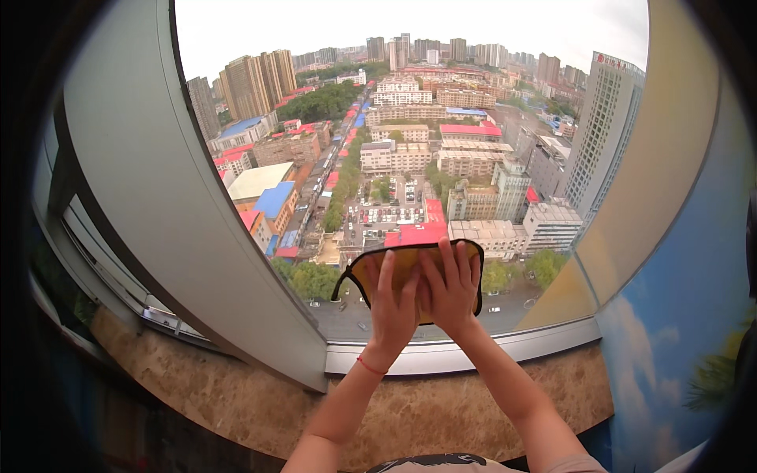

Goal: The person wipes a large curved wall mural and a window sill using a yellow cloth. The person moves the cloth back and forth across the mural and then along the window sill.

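Observation:
A yellow cleaning cloth (405,260) with black edging lies flat against the large window pane (516,296), low in the middle of the glass. A black loop hangs from the cloth's left corner. My left hand (394,311) presses on its left part with fingers stretched out and spread. Beside it, my right hand (453,298) rests flat on the right part, fingers also extended. The two hands nearly meet, and their thumbs are close together over the cloth. A thin red string circles my left wrist. Both arms reach forward from the lower edge.
Below the pane runs a white window frame (465,359), then a brown marbled sill (410,402). A wide grey post (213,213) stands on the left, with another window section (102,252) beyond it. A blue wall with painted clouds (654,347) is at right. Outside, city buildings lie far below.

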Demonstrator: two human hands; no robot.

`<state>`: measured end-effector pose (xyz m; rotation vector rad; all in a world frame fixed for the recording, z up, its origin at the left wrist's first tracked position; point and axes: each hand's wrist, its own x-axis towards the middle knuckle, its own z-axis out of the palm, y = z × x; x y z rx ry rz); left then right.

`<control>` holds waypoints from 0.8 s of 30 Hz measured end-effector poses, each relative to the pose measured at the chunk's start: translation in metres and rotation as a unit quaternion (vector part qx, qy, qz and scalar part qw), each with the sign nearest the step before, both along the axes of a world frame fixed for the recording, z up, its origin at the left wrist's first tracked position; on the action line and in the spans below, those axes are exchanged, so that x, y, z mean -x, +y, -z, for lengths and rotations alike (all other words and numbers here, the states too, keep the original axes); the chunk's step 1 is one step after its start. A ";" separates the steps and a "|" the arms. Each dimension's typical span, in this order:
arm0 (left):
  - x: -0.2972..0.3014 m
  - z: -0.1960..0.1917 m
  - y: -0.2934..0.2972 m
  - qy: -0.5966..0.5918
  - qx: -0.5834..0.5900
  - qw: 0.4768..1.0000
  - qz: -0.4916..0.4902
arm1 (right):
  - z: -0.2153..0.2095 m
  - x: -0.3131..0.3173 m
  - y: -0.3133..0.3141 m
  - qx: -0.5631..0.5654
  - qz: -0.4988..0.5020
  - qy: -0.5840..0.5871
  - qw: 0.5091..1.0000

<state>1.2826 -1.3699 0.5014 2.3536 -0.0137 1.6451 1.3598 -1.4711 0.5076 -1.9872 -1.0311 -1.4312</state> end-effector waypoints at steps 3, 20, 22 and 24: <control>-0.008 0.002 0.011 -0.039 -0.037 0.999 0.003 | 0.001 0.001 -0.003 0.010 -0.017 0.007 1.000; -0.014 0.030 0.066 -0.041 -0.131 0.980 -0.147 | 0.018 0.011 0.019 0.039 -0.074 0.008 0.996; -0.011 -0.003 0.065 -0.043 -0.129 0.981 -0.140 | -0.005 0.013 0.019 0.052 -0.080 0.024 0.995; -0.012 -0.041 0.066 -0.059 -0.092 0.987 -0.120 | -0.043 0.013 0.026 0.017 -0.100 0.020 0.995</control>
